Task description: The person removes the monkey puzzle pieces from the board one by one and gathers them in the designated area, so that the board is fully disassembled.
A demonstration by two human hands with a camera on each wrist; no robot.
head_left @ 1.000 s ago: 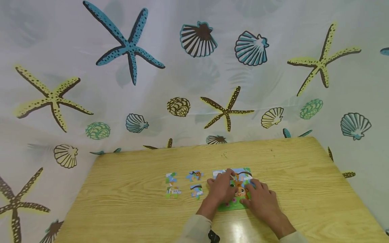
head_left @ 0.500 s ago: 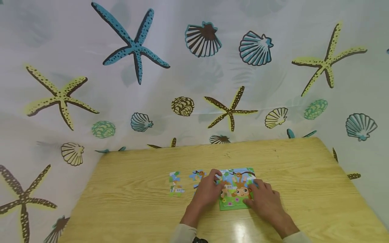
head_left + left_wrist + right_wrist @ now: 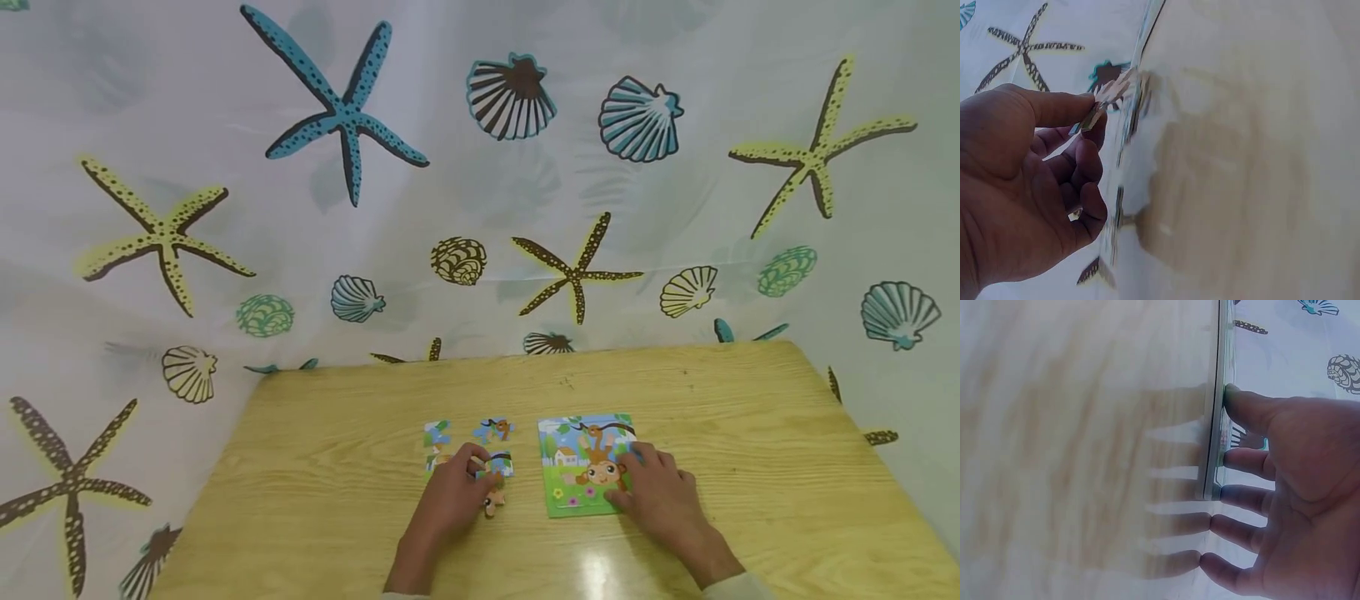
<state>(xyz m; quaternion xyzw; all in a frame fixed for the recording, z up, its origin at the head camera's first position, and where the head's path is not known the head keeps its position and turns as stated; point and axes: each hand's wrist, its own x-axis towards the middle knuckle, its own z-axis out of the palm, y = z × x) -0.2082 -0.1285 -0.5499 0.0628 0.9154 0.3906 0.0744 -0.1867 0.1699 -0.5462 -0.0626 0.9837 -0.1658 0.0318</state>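
My left hand (image 3: 450, 496) pinches a brown-and-tan jigsaw piece (image 3: 493, 502) between thumb and fingertips, low over the table. In the left wrist view that piece (image 3: 1110, 94) is seen edge-on. Just beyond the hand lie several loose jigsaw pieces (image 3: 497, 430), partly covered by its fingers. To the right is a square jigsaw board (image 3: 577, 511) with a green lower border and a monkey picture. My right hand (image 3: 663, 492) rests at the board's right side; in the right wrist view its thumb and some fingertips touch the board's edge (image 3: 1213, 425), fingers fairly straight.
The wooden table (image 3: 337, 442) extends on both sides of the board and pieces. A white cloth (image 3: 405, 192) printed with starfish and shells hangs behind and beside the table.
My left hand has moved left from over the board, carrying a jigsaw piece out to the loose pieces. More of the board's picture shows. My right hand has stayed at the board's right side.
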